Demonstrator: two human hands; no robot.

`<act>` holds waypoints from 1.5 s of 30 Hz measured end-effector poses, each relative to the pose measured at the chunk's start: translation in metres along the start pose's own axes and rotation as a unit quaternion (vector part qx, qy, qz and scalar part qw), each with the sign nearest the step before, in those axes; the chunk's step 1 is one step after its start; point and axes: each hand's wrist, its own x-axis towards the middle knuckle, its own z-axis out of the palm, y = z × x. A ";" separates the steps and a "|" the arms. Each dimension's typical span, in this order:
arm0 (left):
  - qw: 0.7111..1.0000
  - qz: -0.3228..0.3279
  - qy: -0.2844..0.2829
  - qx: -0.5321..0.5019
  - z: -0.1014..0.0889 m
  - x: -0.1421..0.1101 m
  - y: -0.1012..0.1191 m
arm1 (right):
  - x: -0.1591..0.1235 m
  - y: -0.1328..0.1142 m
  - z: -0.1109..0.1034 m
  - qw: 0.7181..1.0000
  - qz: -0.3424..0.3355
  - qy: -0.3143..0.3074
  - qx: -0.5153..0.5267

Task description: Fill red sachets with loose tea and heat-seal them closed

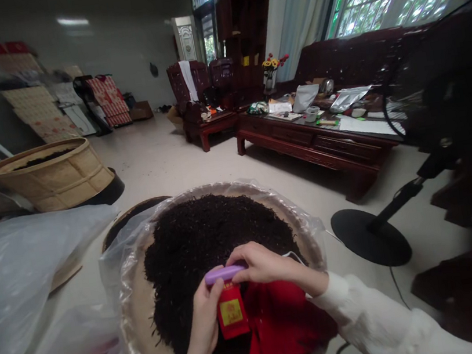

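Note:
My right hand (259, 263) is closed around the right end of a purple handheld device (224, 274), which looks like a small bag sealer. The device lies across the top edge of a small red packet (234, 323) with a yellow label. My left hand (205, 313) pinches the packet's upper left side, and its fingertips touch the device's left end. Beside the packet lies a heap of red packets (283, 323), partly under my right forearm. Both hands are above a round basket (132, 309) lined with clear plastic, which holds dark, dry leaves (208, 228) resembling tea.
On the right stands a black fan base (371, 238). Clear plastic sheeting (24, 265) spreads on the left, below a large woven basket (55, 176). A low wooden table (314, 142) covered with bags and small items is ahead, near a wooden chair (206, 125).

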 end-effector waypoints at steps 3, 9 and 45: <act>0.999 0.025 0.021 -0.024 -0.002 0.001 0.003 | 0.001 0.000 0.001 1.000 -0.006 -0.007 0.009; 0.999 0.025 0.019 -0.008 -0.005 0.003 0.001 | -0.001 -0.001 0.001 1.000 -0.007 -0.008 0.021; 0.999 0.033 -0.004 0.028 -0.008 0.006 0.006 | 0.002 0.000 -0.002 0.999 0.001 0.000 0.041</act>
